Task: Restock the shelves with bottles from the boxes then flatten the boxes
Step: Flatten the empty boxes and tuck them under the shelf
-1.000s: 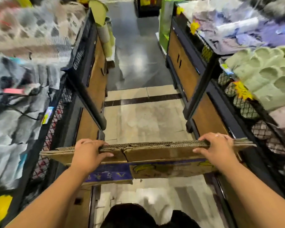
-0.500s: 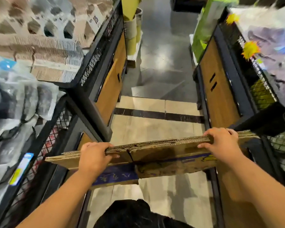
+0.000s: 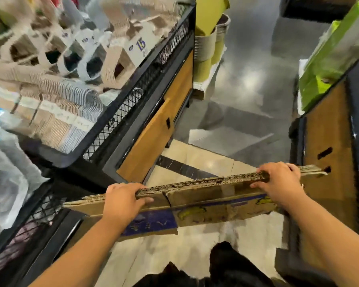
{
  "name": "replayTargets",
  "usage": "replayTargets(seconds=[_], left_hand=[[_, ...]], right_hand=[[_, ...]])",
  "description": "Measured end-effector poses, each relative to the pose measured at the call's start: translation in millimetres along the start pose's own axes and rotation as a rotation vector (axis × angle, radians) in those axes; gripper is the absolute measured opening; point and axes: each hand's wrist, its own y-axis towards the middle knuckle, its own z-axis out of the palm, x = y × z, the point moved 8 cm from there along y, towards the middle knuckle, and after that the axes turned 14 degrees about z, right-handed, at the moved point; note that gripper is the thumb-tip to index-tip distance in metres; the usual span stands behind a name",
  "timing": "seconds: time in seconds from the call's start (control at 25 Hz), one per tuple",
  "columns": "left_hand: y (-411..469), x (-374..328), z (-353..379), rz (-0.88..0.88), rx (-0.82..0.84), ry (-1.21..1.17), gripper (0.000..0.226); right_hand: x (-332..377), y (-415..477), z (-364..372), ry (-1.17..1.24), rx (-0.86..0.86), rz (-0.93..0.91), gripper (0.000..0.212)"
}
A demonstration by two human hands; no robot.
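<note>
A stack of flattened boxes is hanging edge-up across the lower middle of the frame, above the tiled floor. The left hand and the right hand are gripping its top edge, fingers curling over the cardboard.

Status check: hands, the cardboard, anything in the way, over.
Left hand, right hand: both gripping. Flattened brown cardboard boxes held on edge, off the floor. Wood-panelled black display bins close on either side.
</note>
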Motion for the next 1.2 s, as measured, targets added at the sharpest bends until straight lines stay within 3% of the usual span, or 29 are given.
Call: replayTargets(seconds=[0.24, 0.4, 0.6, 0.8, 1.08, 1.2], left_hand=[[86, -6, 5, -0.301, -0.018, -0.070, 0.030], [128, 16, 27, -0.485, -0.020, -0.105, 0.032], [182, 69, 76, -0.662, 0.015, -0.164, 0.040], [228, 99, 152, -0.774, 0.162, -0.223, 0.032], [248, 144, 280, -1.116, 0.076, -0.517, 0.041], [249, 159, 321, -1.196, 0.105, -0.509, 0.046]], right_hand=[[51, 178, -28, -0.067, 0.080, -0.217, 0.019], [125, 280, -19, -0.176, 0.128, -0.357, 0.019], [206, 379, 45, -0.299, 0.174, -0.492, 0.017], [253, 457, 131, -0.411, 0.232, -0.607, 0.020], [311, 529, 280, -0.514, 0.319, -0.821, 0.021], [331, 548, 327, -0.506, 0.301, -0.903, 0.019]])
